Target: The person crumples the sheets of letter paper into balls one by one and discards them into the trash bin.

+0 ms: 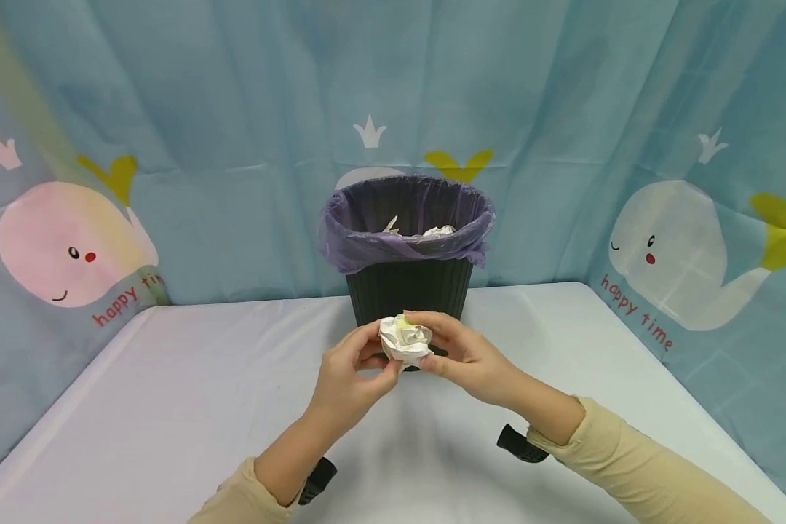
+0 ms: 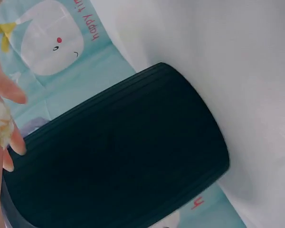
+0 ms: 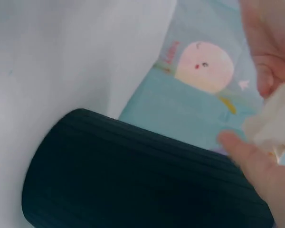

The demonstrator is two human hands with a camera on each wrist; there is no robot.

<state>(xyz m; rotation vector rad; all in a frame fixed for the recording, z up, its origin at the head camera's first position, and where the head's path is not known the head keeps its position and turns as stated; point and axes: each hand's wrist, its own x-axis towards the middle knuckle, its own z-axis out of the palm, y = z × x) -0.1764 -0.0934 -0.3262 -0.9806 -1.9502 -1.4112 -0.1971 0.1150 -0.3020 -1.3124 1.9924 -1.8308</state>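
A crumpled ball of white paper (image 1: 405, 342) with a yellowish patch on top is held up between both hands, in front of the bin. My left hand (image 1: 352, 367) pinches its left side with thumb and fingers. From the right, my right hand (image 1: 471, 360) grips it, fingertips along the top edge and thumb lower down. Part of the paper (image 2: 0, 124) shows at the left edge of the left wrist view. The right wrist view has the paper (image 3: 271, 121) at its right edge, between the two hands.
Behind the hands stands a black bin (image 1: 409, 287), lined with a purple bag (image 1: 402, 251). White crumpled paper (image 1: 439, 231) lies inside it. The table (image 1: 190, 393) has a white cover. A blue curtain (image 1: 236, 240) with whale prints surrounds the back and sides.
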